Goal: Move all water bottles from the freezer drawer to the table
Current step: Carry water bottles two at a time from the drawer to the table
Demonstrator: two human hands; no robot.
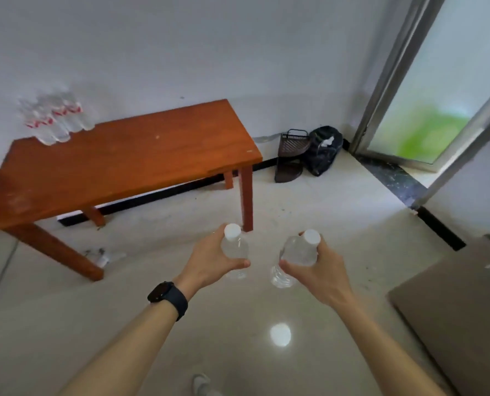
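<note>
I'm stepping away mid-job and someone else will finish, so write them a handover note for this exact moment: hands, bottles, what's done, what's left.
Left hand: grips the left bottle, clear with a white cap, roughly upright.
Right hand: grips the right bottle, tilted.
Both bottles are in the air over the floor, short of the wooden table.
Done: a group of red-labelled bottles stands at the table's far left corner.
Left: set these two bottles on the table. The freezer drawer is out of view, so check it for any more bottles.
</note>
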